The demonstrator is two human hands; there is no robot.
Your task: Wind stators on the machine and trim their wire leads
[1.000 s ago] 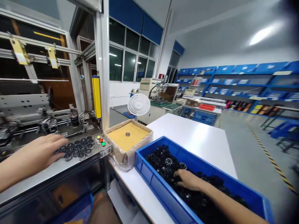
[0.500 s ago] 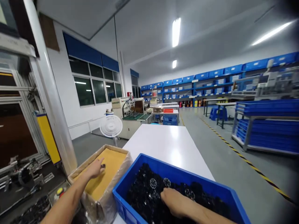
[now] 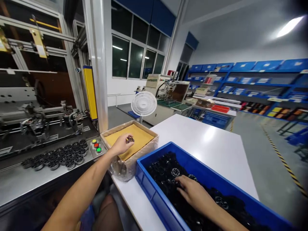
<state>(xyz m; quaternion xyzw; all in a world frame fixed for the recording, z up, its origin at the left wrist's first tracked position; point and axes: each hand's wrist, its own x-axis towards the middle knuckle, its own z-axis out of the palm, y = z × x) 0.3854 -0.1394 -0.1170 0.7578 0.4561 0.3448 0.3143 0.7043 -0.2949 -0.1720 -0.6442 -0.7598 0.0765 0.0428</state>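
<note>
A dark ring (image 3: 130,140) is pinched by the left hand (image 3: 121,145) over a yellow sheet (image 3: 141,138) in a carton (image 3: 141,156). At four o'clock from the carton, the right hand (image 3: 194,192) reaches among black parts (image 3: 175,172) in a blue bin (image 3: 202,169); I cannot tell whether it grips any. At nine o'clock, black rings (image 3: 56,157) crowd the metal worktop (image 3: 21,183).

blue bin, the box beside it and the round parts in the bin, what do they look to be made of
Blue bin: probably moulded plastic, smooth with a soft sheen and ribbed sides.
Box: likely cardboard, with a matt brown rim; wrinkled, shiny film suggests plastic.
Round parts: dark with bright highlights; metal or plastic, can't tell.
</note>
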